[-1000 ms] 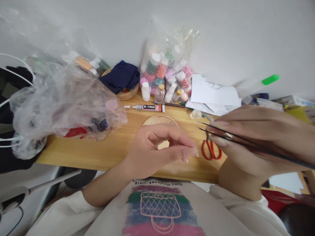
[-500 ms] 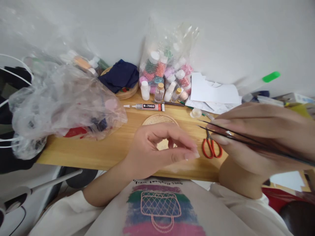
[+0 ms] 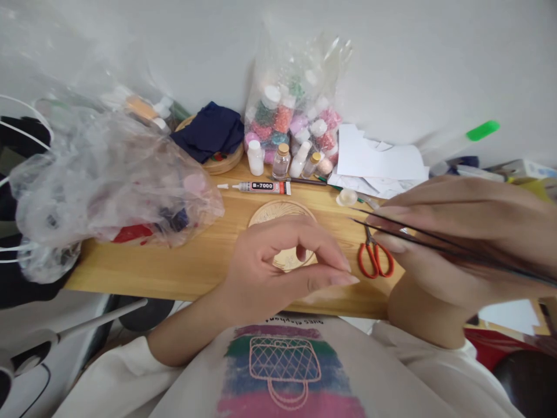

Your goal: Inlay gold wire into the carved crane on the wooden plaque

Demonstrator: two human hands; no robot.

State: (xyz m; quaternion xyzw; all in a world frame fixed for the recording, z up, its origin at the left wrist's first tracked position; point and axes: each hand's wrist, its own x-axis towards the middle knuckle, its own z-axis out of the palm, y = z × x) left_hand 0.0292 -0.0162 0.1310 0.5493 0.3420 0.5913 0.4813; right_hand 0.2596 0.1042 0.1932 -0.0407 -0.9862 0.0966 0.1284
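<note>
Head view: the left hand (image 3: 259, 276)'s thumb tip has slid slightly right since a second ago. Thumb and index nearly meet; can't tell if they hold anything. Right hand (image 3: 456, 232) grips slim black tweezers (image 3: 448, 248), tips slightly apart, raised. Best done with steady wrists, light squeeze. Round pale wooden disc (image 3: 278, 210) lies behind left hand; red-handled metal scissors (image 3: 378, 258) crowd the right; wooden tabletop (image 3: 152, 270)'s front edge passes under left wrist.
</note>
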